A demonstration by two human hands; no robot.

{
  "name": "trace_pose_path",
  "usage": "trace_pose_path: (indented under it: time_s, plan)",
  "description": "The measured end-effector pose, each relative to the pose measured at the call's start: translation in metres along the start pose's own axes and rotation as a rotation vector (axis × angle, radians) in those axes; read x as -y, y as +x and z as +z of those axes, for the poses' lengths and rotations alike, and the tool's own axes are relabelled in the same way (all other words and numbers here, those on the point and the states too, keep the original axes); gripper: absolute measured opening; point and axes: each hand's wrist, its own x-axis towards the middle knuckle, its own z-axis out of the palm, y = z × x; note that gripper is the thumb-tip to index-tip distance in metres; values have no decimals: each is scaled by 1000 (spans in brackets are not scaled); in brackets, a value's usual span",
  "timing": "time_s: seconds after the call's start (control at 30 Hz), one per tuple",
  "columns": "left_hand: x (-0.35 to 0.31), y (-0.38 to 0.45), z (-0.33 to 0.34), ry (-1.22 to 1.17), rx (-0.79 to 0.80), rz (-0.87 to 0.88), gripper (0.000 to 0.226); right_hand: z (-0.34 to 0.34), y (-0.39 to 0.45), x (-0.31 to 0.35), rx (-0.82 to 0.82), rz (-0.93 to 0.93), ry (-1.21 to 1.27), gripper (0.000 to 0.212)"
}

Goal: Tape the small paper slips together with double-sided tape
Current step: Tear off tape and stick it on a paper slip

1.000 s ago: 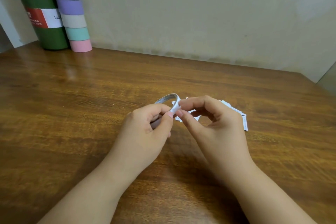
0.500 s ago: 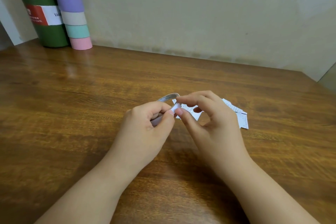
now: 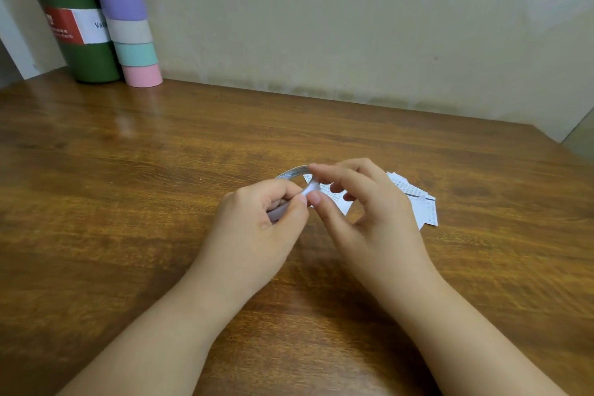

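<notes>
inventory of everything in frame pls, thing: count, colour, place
tape roll: 1, white/grey, held above the table at centre
tape end: 1, white, pinched between both hands
paper slips: several, exact count unclear, white with print, on the table partly behind the right hand
bottle: 1, green with red and white label, far left by the wall
stacked tube: 1, pastel bands, right of the bottle
table: 1, brown wood
wall: beige, behind the table
left hand: 1, grips the roll
right hand: 1, fingers pinch the tape end
</notes>
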Motion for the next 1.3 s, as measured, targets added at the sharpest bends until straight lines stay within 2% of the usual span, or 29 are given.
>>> trace_pose_path:
  time_s: [0.17, 0.27, 0.5, 0.77, 1.03, 1.13, 1.2, 1.3]
  plan:
    - [-1, 1, 0, -26, 13, 0, 27, 1, 1, -1, -104, -83, -27, 10]
    - [1, 1, 1, -12, 4, 27, 22, -1, 2, 2, -112, -101, -32, 5]
    - [0, 1, -1, 25, -34, 87, 20, -9, 3, 5, 25, 51, 173, 2]
    - [-4, 1, -4, -150, -16, 143, 27, -12, 1, 14, 64, 10, 294, 7]
    - [-3, 3, -2, -375, 17, 31, 24, -12, 2, 16, 130, -34, 293, 8]
    - [-1, 8, -9, -449, -55, -68, 18, -21, 4, 11, 159, -6, 356, 9]
    - [0, 8, -13, -368, -83, -50, 18, -26, 6, 5, 141, 52, 430, 10]
    - [-2, 2, -8, -111, -11, 116, 11, -25, 7, 0, 86, 157, 548, 10]
